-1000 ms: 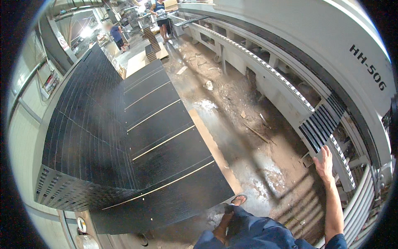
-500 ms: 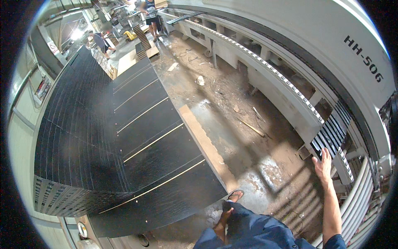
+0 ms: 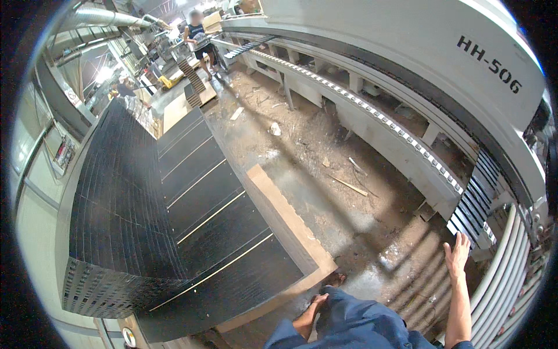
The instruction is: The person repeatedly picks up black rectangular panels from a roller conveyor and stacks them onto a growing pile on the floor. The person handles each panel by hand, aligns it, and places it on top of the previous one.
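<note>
My right hand (image 3: 457,256) reaches forward on the right side, its fingers stretched out and slightly apart with nothing in them. The fingertips are at the near end of a row of black strips (image 3: 474,198) lying across the machine rail; whether they touch cannot be made out. My left hand (image 3: 317,300) is low in front of me, against my dark blue clothing at the leg, and its fingers are mostly hidden. To the left of it lie black panels (image 3: 232,264) in a stepped row, beside a tall stack of black boards (image 3: 122,215).
A long grey machine (image 3: 372,131) with a toothed white strip runs along the right. White pipes (image 3: 494,279) stand near my right forearm. A wooden stick (image 3: 349,186) and debris lie on the dusty floor. A person (image 3: 199,43) stands at the far end beside the machine.
The view has shifted, showing more of the far end and the person there. My right hand stays open near the strips' near end. My left hand remains by my leg.
</note>
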A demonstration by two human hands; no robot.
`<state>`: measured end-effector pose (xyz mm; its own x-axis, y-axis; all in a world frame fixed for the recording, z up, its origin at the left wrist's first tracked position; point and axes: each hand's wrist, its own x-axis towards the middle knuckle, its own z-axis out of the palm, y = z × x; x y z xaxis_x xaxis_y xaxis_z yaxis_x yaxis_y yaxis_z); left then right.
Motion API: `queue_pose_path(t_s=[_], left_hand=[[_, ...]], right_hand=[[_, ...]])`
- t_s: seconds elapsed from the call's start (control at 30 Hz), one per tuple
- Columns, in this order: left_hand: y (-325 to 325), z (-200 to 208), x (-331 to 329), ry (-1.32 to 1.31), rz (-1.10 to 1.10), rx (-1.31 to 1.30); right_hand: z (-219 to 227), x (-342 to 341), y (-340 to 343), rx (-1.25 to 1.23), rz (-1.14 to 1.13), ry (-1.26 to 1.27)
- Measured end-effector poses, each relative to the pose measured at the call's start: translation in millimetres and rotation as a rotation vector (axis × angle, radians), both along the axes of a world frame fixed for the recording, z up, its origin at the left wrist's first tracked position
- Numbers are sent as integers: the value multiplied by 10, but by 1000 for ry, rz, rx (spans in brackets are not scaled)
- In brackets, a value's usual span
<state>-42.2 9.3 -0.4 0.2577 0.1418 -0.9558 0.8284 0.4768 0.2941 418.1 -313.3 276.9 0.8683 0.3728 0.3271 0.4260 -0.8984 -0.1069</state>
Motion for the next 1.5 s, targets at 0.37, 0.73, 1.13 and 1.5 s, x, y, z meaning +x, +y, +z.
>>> queue_pose_path(t_s=[0.37, 0.73, 1.13, 1.5], left_hand=[[184, 101, 273, -2, -195, 110], [354, -233, 888, 70, -517, 405], [320, 303, 774, -130, -670, 398], [246, 531, 621, -114, -478, 352]], right_hand=[[-7, -137, -1047, 124, -99, -118], [146, -484, -1820, 114, -265, -106], [-202, -671, -3274, 115, -342, -105], [-258, -849, -4326, 210, -476, 11]])
